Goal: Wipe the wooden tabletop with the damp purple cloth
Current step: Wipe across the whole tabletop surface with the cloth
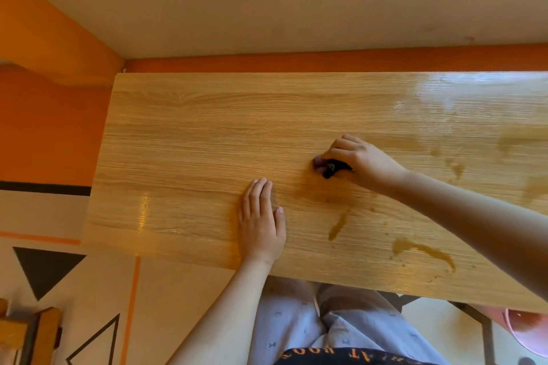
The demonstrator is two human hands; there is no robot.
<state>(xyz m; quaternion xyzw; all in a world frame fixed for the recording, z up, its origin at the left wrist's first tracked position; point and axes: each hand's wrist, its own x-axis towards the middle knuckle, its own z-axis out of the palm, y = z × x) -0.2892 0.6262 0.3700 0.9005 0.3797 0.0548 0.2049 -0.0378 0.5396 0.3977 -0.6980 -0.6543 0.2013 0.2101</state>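
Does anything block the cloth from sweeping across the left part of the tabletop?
Only the person's own left hand, lying flat on the tabletop, left of and nearer than the cloth that the right hand grips. No other object shows on the wood there.

Dark bunched cloth [332, 168] on wet-streaked wooden tabletop [192, 142]

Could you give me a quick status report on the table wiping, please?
Right hand grips bunched purple cloth on tabletop. Left hand flat on the wood. Wet streaks to the right.
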